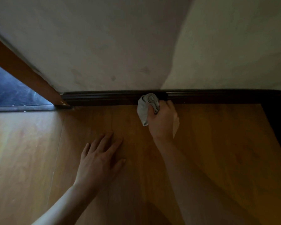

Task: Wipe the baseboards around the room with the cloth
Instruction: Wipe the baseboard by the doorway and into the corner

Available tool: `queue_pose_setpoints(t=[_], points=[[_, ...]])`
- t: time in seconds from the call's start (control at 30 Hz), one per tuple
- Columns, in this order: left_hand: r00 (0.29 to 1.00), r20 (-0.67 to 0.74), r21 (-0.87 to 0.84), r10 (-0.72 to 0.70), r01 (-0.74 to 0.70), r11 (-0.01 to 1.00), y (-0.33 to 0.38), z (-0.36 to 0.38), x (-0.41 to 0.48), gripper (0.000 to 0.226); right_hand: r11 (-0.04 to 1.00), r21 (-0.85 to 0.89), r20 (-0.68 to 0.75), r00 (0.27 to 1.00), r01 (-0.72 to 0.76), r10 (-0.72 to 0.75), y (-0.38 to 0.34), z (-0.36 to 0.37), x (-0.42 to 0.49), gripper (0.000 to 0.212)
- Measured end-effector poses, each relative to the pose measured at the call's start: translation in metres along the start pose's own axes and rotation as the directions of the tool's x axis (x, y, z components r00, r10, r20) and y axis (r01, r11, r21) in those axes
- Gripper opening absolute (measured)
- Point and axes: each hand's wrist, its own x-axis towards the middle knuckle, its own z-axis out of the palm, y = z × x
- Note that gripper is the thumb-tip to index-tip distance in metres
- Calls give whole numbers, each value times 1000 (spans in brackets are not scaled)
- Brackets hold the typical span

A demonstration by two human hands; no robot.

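Right hand (162, 120) gripping cloth (147, 106), apparently against dark baseboard (104, 97)

The one head-worn camera looked forward and steeply down from close to the floor (39, 151) — its boards filled the lower half of the wide-angle view, the wall (104, 46) the upper half. It faced the dark baseboard (104, 99) nearly square on, which crossed mid-frame from the door frame (23, 72) at left to the room corner at right. Near the frame's centre lay the left hand (101, 159), flat on the floor — the right hand (162, 122) gripped the cloth (143, 111) at the baseboard.
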Motion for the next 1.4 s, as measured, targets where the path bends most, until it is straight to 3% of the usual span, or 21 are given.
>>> queue_pose_setpoints(t=[0.17, 0.33, 0.57, 0.73, 0.87, 1.03, 1.23, 1.4], points=[[1000, 0, 16, 13, -13, 1000, -5, 0, -2, 83, 998, 9, 30, 998, 54, -55, -11, 3, -3, 26], [998, -44, -30, -34, 33, 999, -37, -10, -12, 79, 1000, 17, 11, 1000, 20, -20, -16, 9, -5, 26], [996, -74, -105, -56, 48, 993, -55, 7, -27, 71, 988, 74, 71, 988, 135, -140, -51, 32, -19, 27], [995, -80, -95, -58, 50, 994, -54, 13, -26, 71, 992, 67, 56, 992, 109, -113, -61, 38, -23, 27], [994, -85, -113, -73, 63, 992, -55, 14, -26, 70, 981, 77, 105, 977, 176, -183, -84, 48, -33, 25], [995, -56, -84, -88, 83, 993, -52, 15, -25, 71, 993, 77, 47, 994, 90, -94, -70, 48, -29, 27], [990, -72, -72, -124, 119, 990, -40, 9, -15, 73, 978, 80, 136, 970, 190, -200, -83, 48, -28, 27], [997, -73, -106, -40, 32, 994, -18, 0, -1, 71, 992, 88, 98, 991, 86, -95, -44, 27, -14, 28]])
